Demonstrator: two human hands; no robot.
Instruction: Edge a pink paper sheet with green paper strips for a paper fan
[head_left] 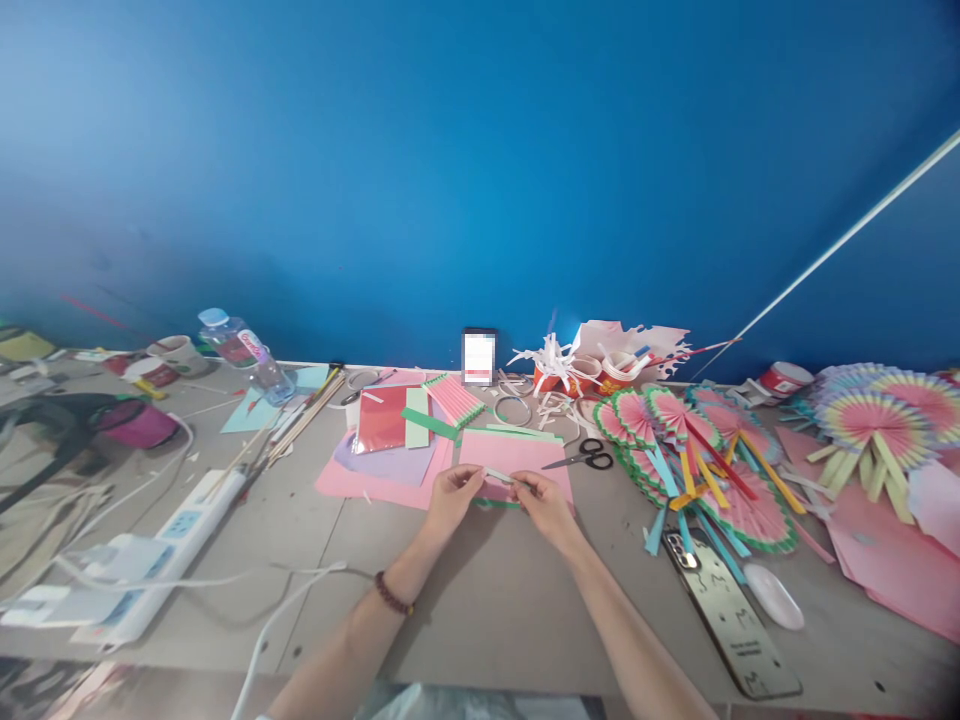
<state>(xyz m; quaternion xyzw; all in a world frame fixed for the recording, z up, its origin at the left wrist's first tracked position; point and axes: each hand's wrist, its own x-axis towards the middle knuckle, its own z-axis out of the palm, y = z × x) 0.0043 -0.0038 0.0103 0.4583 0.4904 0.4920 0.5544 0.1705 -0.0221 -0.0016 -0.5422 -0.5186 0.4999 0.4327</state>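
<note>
Between my two hands a small white strip (499, 476) is stretched over the pink paper sheet (517, 456). The fingers of my left hand (454, 492) pinch its left end, and my right hand (545, 502) pinches the right end. Green paper edges show under and behind the pink sheet. Black-handled scissors (591, 456) lie just right of the sheet. Beyond my left hand are a red sheet (386, 422), a light green piece and a pleated pink paper (456, 400) with green edges.
Pleated paper fans (686, 420) and a phone (731, 610) lie to the right. Cups with paper scraps (585, 375) and a lit screen (479, 358) stand by the wall. A bottle (247, 350) and a power strip (172, 550) are at the left.
</note>
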